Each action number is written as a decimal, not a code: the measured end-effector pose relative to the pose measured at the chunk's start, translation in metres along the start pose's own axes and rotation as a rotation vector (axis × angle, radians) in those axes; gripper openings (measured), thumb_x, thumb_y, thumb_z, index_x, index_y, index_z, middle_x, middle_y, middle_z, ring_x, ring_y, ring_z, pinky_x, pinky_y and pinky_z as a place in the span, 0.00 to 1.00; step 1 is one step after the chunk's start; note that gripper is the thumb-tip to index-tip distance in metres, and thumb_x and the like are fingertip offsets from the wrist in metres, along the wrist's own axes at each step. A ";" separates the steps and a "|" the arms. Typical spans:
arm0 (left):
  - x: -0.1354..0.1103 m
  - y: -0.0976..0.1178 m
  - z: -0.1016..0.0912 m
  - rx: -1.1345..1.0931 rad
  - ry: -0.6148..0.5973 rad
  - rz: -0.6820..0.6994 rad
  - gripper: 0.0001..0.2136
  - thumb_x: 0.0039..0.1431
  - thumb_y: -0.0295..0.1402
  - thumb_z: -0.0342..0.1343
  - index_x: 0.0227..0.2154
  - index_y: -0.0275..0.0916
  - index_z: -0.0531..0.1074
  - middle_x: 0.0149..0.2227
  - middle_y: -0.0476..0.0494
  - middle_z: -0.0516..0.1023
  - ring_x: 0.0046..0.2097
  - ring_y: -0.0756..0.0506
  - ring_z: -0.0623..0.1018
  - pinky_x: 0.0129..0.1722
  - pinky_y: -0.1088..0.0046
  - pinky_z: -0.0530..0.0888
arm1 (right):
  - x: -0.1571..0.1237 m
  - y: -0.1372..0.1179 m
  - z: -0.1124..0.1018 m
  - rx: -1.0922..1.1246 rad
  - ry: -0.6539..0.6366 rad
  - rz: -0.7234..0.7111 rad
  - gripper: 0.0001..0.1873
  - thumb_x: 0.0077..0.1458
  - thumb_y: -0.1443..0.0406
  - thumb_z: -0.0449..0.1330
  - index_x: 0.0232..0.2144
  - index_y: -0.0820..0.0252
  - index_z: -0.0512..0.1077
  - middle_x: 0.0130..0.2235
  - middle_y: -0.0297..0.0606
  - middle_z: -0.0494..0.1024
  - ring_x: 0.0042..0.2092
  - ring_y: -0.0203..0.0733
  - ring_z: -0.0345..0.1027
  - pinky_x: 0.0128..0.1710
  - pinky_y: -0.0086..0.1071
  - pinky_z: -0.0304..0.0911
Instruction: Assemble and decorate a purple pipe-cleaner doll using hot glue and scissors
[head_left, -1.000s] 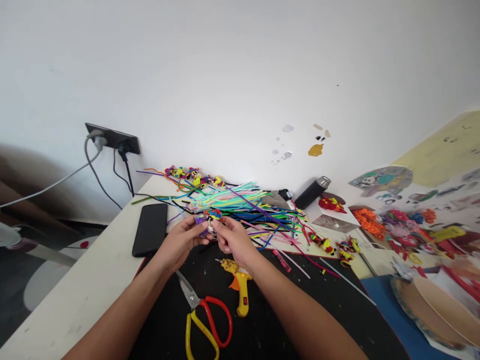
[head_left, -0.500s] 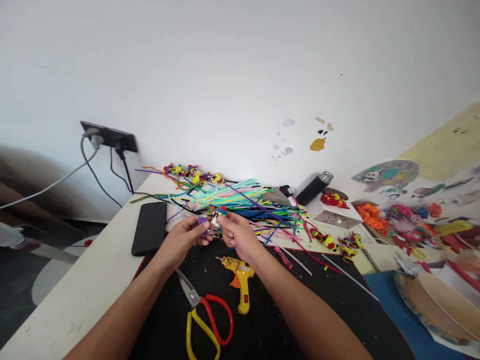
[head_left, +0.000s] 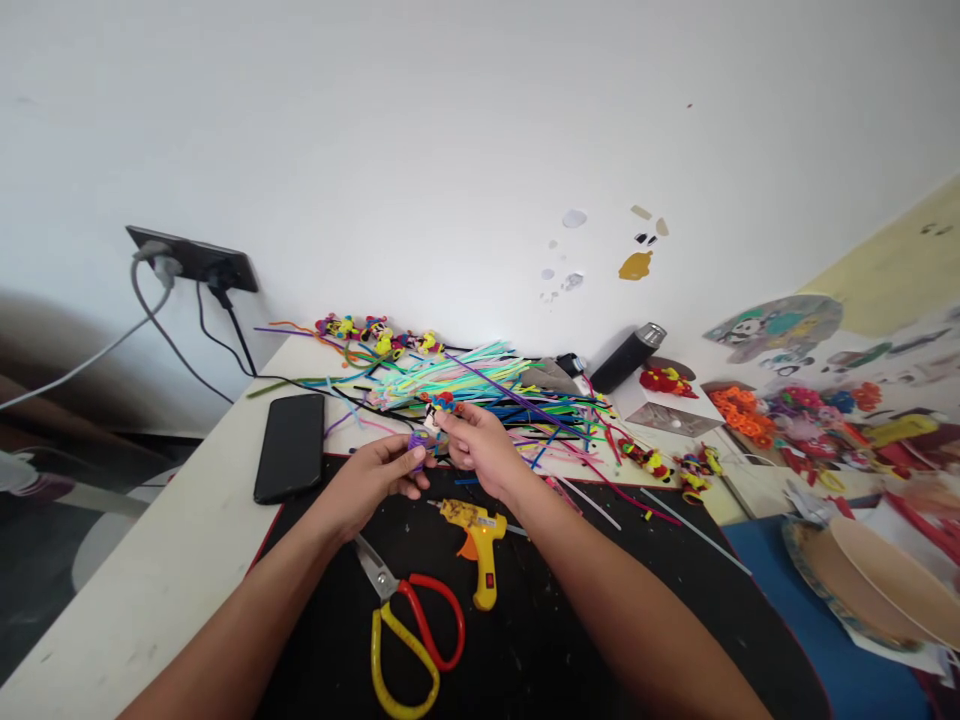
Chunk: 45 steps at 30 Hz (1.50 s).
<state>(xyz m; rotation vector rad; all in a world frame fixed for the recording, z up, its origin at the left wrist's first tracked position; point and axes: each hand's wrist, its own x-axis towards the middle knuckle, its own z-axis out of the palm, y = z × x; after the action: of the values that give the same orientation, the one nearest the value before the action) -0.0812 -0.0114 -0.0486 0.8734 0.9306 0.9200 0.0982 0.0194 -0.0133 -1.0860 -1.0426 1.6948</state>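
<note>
2 bare hands meet above the far edge of the black mat (head_left: 525, 640), just in front of the loose heap of pipe cleaners (head_left: 487, 390). The left hand (head_left: 375, 480) pinches a small purple coil (head_left: 418, 440) between thumb and fingertips, its grip narrow and closed on the piece. The right hand (head_left: 480, 450) holds a little pipe-cleaner figure (head_left: 442, 403), red and blue on top, raised slightly above the coil; that grip is also closed, thumb against the first fingers. The 2 pieces sit very near each other, and I cannot tell whether they touch.

Judging by the row of made-up figures (head_left: 375, 330) along the wall and a few more (head_left: 652, 462) to the right, several are already done, while the one in hand looks only part-built, with the purple piece not yet clearly fixed to it. The large heap of unused stems suggests much material remains.

Both forearms reach forward from the bottom of the view and converge, wrists a little raised off the table (head_left: 187, 560), palms turned toward each other. A yellow glue gun (head_left: 474, 545) lies on the mat just below the right wrist, red-and-yellow scissors (head_left: 409, 640) nearer the person, and a dark phone (head_left: 289, 460) lies left of the mat
</note>
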 end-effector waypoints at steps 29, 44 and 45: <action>-0.002 -0.001 -0.002 -0.274 -0.022 -0.116 0.11 0.49 0.29 0.77 0.34 0.35 0.82 0.33 0.44 0.84 0.34 0.46 0.85 0.36 0.74 0.83 | -0.001 -0.003 -0.008 -0.015 0.028 0.025 0.27 0.44 0.49 0.76 0.33 0.58 0.69 0.17 0.16 0.56 0.16 0.26 0.43 0.17 0.26 0.35; -0.003 0.002 -0.001 -0.211 -0.091 -0.095 0.15 0.46 0.36 0.79 0.35 0.35 0.85 0.34 0.42 0.84 0.32 0.48 0.81 0.33 0.77 0.81 | -0.005 -0.006 -0.009 -0.050 0.000 0.042 0.27 0.44 0.48 0.76 0.30 0.57 0.67 0.17 0.17 0.55 0.16 0.26 0.44 0.18 0.27 0.33; -0.003 0.002 0.000 -0.211 -0.091 -0.093 0.15 0.46 0.36 0.79 0.35 0.35 0.85 0.34 0.42 0.83 0.31 0.48 0.80 0.33 0.77 0.80 | -0.006 -0.007 -0.009 -0.049 -0.003 0.042 0.27 0.44 0.48 0.76 0.29 0.57 0.67 0.17 0.17 0.55 0.16 0.26 0.44 0.18 0.28 0.33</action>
<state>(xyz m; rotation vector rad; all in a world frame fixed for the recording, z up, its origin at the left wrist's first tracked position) -0.0829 -0.0132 -0.0461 0.6810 0.7742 0.8732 0.1097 0.0180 -0.0076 -1.1447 -1.0750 1.7126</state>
